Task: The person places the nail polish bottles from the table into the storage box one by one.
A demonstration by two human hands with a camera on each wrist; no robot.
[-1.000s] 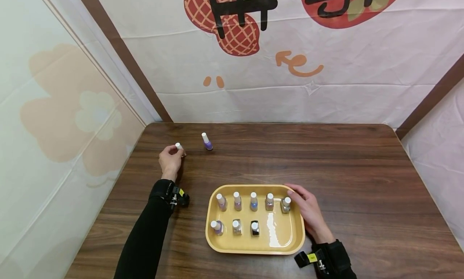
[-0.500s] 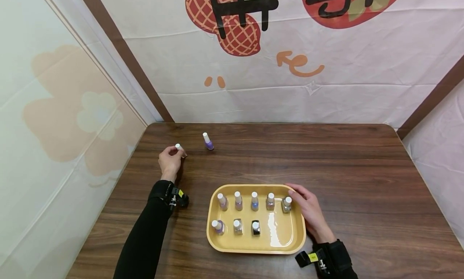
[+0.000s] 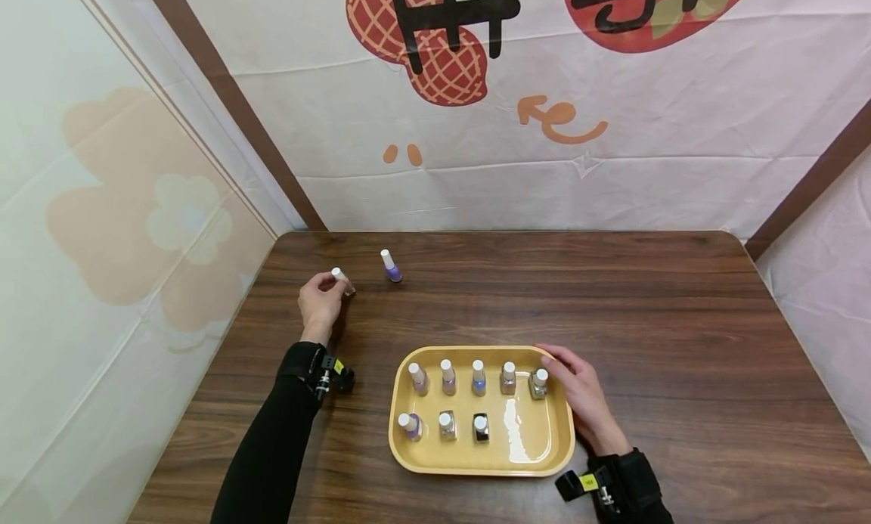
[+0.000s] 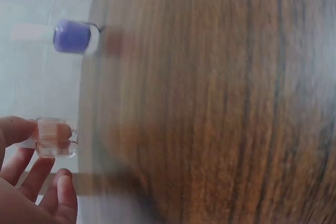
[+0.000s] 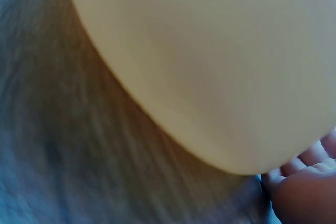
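Note:
My left hand pinches a white-capped nail polish bottle between thumb and fingers at the table's far left. Its glass looks clear with a pinkish tint in the left wrist view, and the fingers cover part of the cap. A purple nail polish bottle stands upright just to the right of that hand. My right hand holds the yellow tray by its right end, thumb at the rim and fingers around the outside. In the right wrist view the tray's smooth outer side fills much of the picture.
Two rows of white-capped polish bottles stand in the tray, among them a blue one and a dark one. The wooden table ends at a printed white cloth behind and a pale panel on the left.
The bottle in my left hand has shifted very slightly to the right. My right hand and the tray look the same.

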